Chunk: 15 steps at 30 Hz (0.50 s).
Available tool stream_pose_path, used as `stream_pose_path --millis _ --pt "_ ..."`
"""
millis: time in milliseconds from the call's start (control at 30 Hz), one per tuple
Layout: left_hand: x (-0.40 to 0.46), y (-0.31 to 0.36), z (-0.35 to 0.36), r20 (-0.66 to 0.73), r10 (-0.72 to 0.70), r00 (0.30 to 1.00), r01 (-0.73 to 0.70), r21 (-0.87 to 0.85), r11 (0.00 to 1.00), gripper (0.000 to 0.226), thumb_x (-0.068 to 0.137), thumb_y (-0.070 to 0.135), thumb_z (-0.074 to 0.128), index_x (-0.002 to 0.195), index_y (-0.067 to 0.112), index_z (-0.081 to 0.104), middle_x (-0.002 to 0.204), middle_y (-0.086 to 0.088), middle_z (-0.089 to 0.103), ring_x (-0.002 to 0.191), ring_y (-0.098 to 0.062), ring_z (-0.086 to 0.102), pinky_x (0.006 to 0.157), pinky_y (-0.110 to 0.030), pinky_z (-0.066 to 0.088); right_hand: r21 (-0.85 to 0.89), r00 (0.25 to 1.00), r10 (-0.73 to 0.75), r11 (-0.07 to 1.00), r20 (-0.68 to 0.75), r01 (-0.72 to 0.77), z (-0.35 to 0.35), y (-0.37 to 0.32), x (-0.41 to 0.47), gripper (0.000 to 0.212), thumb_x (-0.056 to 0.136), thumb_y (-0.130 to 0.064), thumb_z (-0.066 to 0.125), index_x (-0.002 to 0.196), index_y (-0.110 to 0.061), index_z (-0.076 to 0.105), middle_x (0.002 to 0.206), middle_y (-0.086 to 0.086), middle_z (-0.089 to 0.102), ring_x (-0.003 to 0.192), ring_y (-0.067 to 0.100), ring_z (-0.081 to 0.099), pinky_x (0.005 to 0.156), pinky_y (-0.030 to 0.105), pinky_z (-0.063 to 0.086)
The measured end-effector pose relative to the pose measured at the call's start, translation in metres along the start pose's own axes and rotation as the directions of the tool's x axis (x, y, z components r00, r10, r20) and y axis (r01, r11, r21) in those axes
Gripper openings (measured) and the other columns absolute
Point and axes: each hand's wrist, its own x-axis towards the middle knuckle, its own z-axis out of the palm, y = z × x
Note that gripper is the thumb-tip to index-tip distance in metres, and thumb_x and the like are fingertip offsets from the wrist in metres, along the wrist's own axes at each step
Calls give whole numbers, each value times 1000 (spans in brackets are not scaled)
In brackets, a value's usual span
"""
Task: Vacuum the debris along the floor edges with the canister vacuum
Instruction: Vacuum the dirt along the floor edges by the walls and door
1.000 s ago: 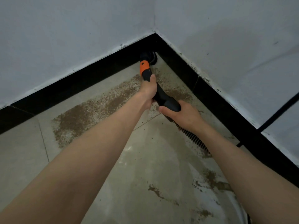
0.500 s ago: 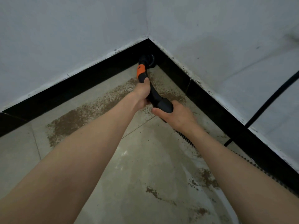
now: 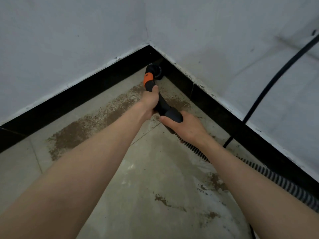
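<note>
working the round black brush nozzle (image 3: pixel 154 71) into the floor corner where the two black skirting boards (image 3: pixel 96 88) meet. both hands clamp the black vacuum wand with the orange collar (image 3: pixel 148 80): left hand (image 3: pixel 149 101) wraps the wand just below the collar, right hand (image 3: pixel 183 127) grips the handle end where the ribbed black hose (image 3: pixel 269 175) leaves toward the lower right. brown gritty debris (image 3: pixel 89 125) lies in a band along the left skirting, more just beside the right skirting (image 3: pixel 179 103), and small patches nearer the person (image 3: pixel 213 183). canister itself not in view. a black cable (image 3: pixel 269 83) hangs down the right wall. judgement: corner step underway, most of the edge left. keep the nozzle flat and touching the skirting, draw slowly along the band, overlap passes, mind the hose dragging through the near patches.
</note>
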Motion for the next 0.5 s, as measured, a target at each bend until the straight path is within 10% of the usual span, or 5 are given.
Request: stream_pose_path --millis 333,500 --pt "-37 11 -20 -23 -23 999 19 -143 990 49 98 37 43 136 5 40 83 -4 50 71 -17 52 61 -30 46 -44 998 -69 997 2 69 -5 -18 -41 60 76 -77 55 102 -24 52 89 -1 61 78 21 62 68 42 55" --pt "-68 25 -69 -186 85 979 -113 -144 983 57 98 47 41 138 7 37 105 -6 56 99 -26 58 79 -34 48 49 982 -178 983 56 175 10 -60 -67 47 79 -71 59 94 -27 51 86 -6 59 75 16 61 59 34 49"
